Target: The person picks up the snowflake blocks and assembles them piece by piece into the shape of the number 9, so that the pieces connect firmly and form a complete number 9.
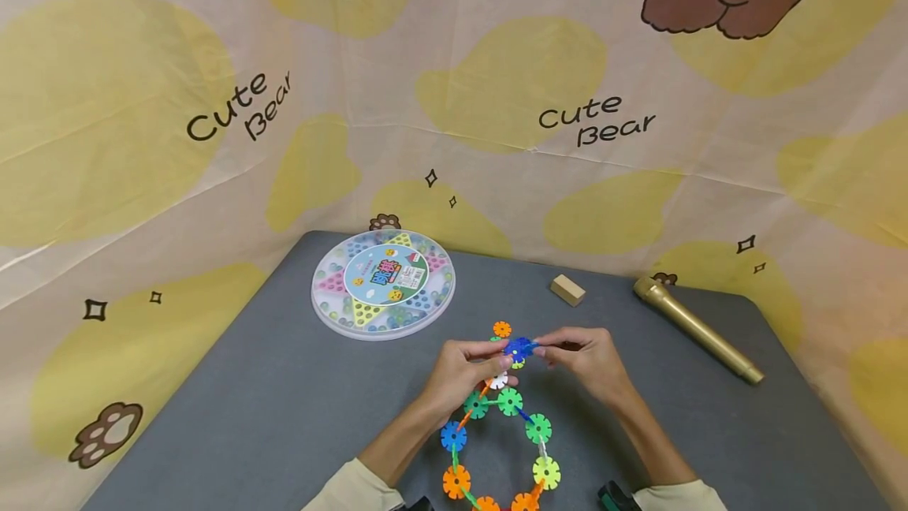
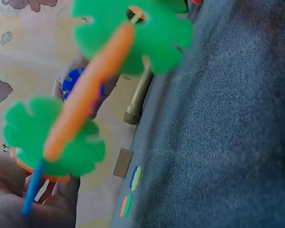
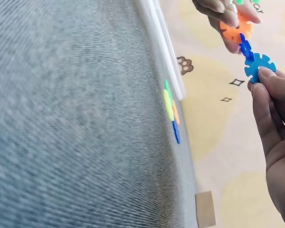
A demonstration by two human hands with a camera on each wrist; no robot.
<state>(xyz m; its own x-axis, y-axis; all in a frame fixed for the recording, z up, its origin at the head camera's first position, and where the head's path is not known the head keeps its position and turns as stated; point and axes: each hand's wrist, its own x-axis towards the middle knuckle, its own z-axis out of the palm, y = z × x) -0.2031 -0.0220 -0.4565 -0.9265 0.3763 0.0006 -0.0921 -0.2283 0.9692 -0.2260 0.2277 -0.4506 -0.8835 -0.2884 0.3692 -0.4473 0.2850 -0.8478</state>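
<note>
In the right wrist view my right hand point(image 3: 280, 109) pinches a light blue snowflake disc point(image 3: 260, 67) between thumb and fingers. A dark blue disc point(image 3: 246, 47) links it to an orange disc point(image 3: 237, 31), which the fingers of my left hand point(image 1: 454, 377) hold. Below the hands in the head view runs a loop of slotted plastic discs, among them a green disc point(image 1: 538, 428), a blue disc point(image 1: 454, 436) and an orange disc point(image 1: 457, 482). A white disc point(image 1: 499, 379) sits beside my left fingers. Large and blurred, a green disc point(image 2: 137, 38) crosses the left wrist view.
Loose discs lie just beyond the hands, including an orange one point(image 1: 502, 329). Farther back are a round marble board game point(image 1: 440, 314), a small wooden block point(image 1: 567, 290) and a gold tube point(image 1: 698, 330). Patterned cloth point(image 1: 482, 85) hangs behind the grey table point(image 1: 284, 385).
</note>
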